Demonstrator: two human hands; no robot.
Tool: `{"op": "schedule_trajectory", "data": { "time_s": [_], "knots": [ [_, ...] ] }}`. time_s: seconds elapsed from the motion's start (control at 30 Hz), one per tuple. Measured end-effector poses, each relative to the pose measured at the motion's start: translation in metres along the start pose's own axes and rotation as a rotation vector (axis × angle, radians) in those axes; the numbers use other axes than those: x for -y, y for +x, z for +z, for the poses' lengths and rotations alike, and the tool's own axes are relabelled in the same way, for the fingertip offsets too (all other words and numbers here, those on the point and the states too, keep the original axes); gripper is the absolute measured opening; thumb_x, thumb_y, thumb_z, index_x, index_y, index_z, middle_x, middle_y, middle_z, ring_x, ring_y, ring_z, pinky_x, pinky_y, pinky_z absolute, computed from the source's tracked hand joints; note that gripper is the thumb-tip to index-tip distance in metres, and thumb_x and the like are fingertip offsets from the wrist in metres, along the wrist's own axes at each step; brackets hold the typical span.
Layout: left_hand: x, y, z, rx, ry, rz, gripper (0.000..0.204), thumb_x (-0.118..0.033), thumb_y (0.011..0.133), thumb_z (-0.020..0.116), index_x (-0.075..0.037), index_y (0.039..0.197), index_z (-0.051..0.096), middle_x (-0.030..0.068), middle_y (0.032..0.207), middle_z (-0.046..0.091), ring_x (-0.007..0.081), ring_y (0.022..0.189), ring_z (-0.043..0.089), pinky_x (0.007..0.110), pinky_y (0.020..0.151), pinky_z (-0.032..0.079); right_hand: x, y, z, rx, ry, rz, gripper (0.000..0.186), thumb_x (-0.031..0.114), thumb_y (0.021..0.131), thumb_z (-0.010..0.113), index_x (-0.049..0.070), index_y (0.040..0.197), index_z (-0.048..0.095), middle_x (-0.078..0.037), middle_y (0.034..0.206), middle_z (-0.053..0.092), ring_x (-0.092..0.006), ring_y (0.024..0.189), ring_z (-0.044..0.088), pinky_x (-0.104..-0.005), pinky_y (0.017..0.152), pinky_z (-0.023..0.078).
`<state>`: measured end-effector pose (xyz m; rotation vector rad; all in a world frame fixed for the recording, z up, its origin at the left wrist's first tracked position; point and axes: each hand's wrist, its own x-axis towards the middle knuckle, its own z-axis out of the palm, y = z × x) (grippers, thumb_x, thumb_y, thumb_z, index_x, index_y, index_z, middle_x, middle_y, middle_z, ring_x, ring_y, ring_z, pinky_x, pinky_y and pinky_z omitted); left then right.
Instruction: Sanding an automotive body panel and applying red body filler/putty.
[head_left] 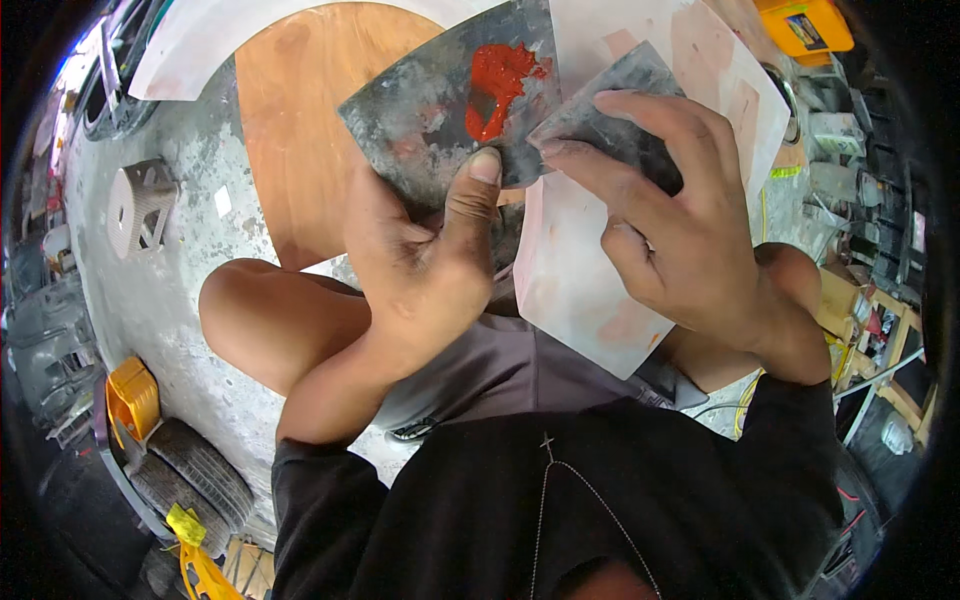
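My left hand [425,255] grips a dark grey, smeared flat plate [415,110] by its near edge, thumb on top and the other fingers hidden underneath. A blob of red putty [492,70] lies on that plate, just beyond the thumb. In my right hand [695,220] is a smaller dark putty spreader [622,138], its left edge close over the plate's right side. The fingers lie bent across its face; the thumb is mostly hidden. Whether the spreader touches the plate I cannot tell. Beneath both hands is a pale curved panel [590,270] with faint reddish patches.
A round wooden board [290,140] lies ahead, left of centre. On the concrete floor stand a small stool [140,210] and, lower left, tyres [205,475] beside a yellow container [135,395]. A yellow case [805,30] sits far right, above cluttered shelves. My bent knees flank the panel.
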<state>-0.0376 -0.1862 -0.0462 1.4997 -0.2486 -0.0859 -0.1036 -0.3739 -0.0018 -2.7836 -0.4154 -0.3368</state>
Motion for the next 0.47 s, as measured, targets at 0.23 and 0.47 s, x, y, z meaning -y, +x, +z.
{"op": "schedule_trajectory", "data": {
  "time_s": [0.23, 0.47],
  "knots": [
    [-0.010, 0.014, -0.009, -0.015, -0.179, -0.095, 0.031, -0.001, 0.091, 0.063, 0.000, 0.118, 0.049, 0.0106, 0.104, 0.061, 0.0152, 0.082, 0.060, 0.030, 0.066, 0.049, 0.001, -0.003, 0.002, 0.122, -0.047, 0.019, 0.058, -0.001, 0.060, 0.060, 0.015, 0.115, 0.069, -0.011, 0.126, 0.053, -0.0329, 0.113, 0.050, -0.0453, 0.095, 0.040],
    [-0.005, 0.023, -0.018, 0.130, -0.458, -0.248, 0.035, 0.001, 0.094, 0.056, 0.000, 0.126, 0.044, 0.0095, 0.113, 0.060, 0.0189, 0.093, 0.060, 0.031, 0.072, 0.051, -0.018, -0.002, -0.006, -0.091, 0.270, -0.104, 0.052, -0.002, 0.060, 0.058, 0.010, 0.110, 0.069, -0.017, 0.124, 0.054, -0.0349, 0.113, 0.051, -0.0460, 0.096, 0.042]
  ]
}}
